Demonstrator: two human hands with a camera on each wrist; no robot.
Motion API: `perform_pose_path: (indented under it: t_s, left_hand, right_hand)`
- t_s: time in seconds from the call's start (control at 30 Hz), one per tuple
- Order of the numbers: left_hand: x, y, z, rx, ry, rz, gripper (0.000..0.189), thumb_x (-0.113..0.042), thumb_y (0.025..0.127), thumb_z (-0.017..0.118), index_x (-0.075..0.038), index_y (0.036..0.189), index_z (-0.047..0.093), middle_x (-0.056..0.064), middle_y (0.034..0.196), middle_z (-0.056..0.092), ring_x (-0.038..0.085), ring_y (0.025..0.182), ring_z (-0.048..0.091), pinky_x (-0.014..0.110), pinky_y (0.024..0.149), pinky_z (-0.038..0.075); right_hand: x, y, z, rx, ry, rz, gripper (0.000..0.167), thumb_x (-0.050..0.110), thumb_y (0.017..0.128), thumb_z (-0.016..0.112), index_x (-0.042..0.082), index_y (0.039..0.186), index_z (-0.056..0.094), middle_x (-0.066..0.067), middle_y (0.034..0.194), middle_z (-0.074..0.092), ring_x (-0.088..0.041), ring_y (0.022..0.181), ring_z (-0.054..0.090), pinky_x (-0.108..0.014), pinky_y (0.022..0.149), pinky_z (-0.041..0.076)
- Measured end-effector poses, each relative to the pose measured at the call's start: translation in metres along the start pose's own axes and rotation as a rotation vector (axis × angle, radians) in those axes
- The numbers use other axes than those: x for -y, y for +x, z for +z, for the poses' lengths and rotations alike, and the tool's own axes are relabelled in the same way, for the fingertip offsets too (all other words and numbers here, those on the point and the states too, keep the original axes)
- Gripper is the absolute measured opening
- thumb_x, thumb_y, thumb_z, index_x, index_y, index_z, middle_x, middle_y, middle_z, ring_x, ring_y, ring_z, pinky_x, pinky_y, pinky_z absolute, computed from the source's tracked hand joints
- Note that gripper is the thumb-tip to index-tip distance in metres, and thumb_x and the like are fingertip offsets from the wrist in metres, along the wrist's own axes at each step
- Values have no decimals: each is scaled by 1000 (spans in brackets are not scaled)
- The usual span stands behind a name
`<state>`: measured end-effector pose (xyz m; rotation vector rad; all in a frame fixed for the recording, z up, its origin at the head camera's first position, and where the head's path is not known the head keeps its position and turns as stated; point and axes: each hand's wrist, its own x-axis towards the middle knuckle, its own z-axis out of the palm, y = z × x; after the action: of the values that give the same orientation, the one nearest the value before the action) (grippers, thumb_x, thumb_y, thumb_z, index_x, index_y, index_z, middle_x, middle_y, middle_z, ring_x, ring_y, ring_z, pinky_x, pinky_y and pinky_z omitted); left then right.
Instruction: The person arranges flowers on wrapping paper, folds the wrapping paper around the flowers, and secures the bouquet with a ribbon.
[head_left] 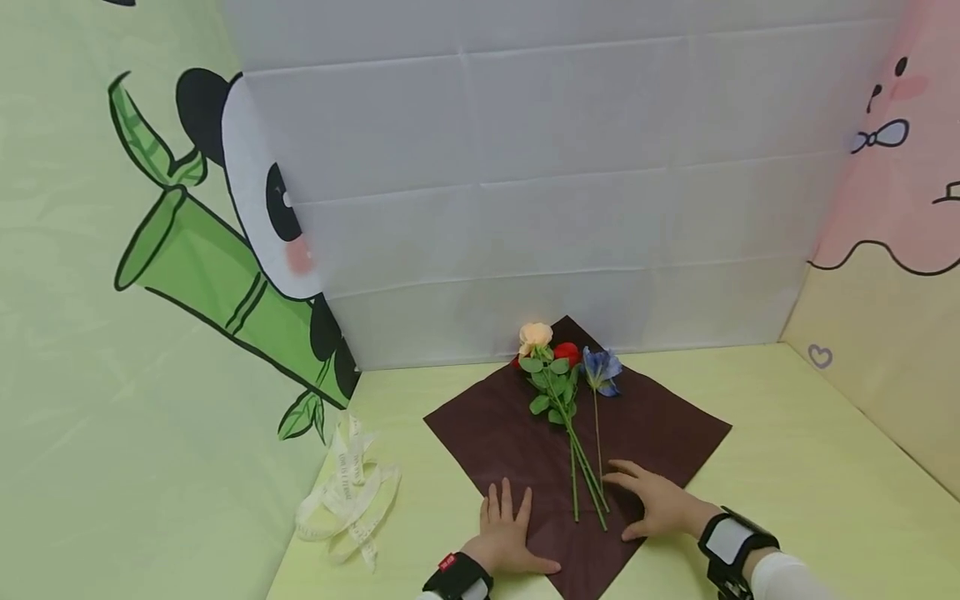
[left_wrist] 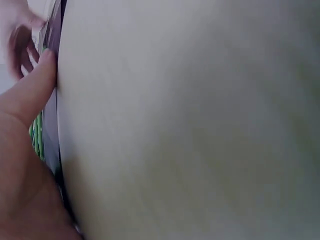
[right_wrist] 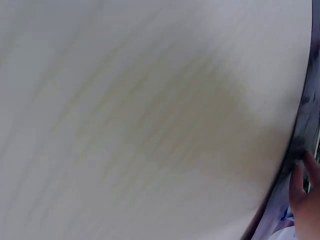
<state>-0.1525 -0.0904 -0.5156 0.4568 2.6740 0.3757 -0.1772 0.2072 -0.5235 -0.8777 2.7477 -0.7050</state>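
Note:
A square of dark brown wrapping paper (head_left: 660, 429) lies with one corner toward me. On it rest a peach rose (head_left: 536, 336) and a red rose (head_left: 567, 353), their green stems crossing and pointing toward me. Just right of them lies a blue flower (head_left: 602, 371) on a thin stem. My left hand (head_left: 504, 533) rests with spread fingers on the paper's near left edge. At the near right edge, my right hand (head_left: 654, 502) has its fingertips by the blue flower's stem end, thumb spread apart on the paper. In the right wrist view, part of the right hand (right_wrist: 307, 205) shows at the edge.
A loose heap of pale printed ribbon (head_left: 348, 492) lies on the left of the yellow table (head_left: 795, 467). A grey-white cloth wall (head_left: 570, 225) stands behind the paper, with a green panda-printed panel (head_left: 195, 250) on the left and a pink and cream panel (head_left: 900, 325) on the right.

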Motion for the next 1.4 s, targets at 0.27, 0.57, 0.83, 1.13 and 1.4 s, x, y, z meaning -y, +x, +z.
perform_pose_path:
  t_s: [0.27,0.57,0.83,1.13,1.4]
  left_hand:
    - [20,0,-3,-73,90,184,86,-62,72,70,-29,145,39,16,151,27,35,138,27,53,107,27]
    - [17,3,-3,-189,222,424,66,-54,76,70,-25,134,55,2,138,50,18,124,48,36,96,43]
    - [21,10,-3,-245,211,439,67,-56,73,73,-20,128,60,0,129,56,17,114,52,32,94,45]
    - [20,6,-8,-223,261,522,74,-61,68,73,-26,131,57,-1,132,54,18,113,50,35,91,45]
    - [15,7,-7,-206,188,454,49,-42,76,75,-20,118,67,-2,126,60,15,115,55,28,95,44]
  right_hand:
    - [7,-12,-5,100,9,-99,100,51,59,84,13,140,40,-30,145,30,-56,129,30,-70,90,32]
    - [15,-13,-8,69,-103,-31,88,46,64,83,9,135,45,-21,138,44,-43,125,44,-53,97,41]
    - [15,-15,-5,9,-118,-60,86,54,65,78,15,136,48,-19,134,49,-40,117,52,-48,92,46]
    - [10,-11,4,-72,-219,33,71,53,79,66,2,127,56,-14,127,54,-32,109,60,-43,87,49]
    - [3,-17,-1,48,-86,16,84,58,74,68,4,136,51,-19,142,44,-41,125,46,-45,97,43]
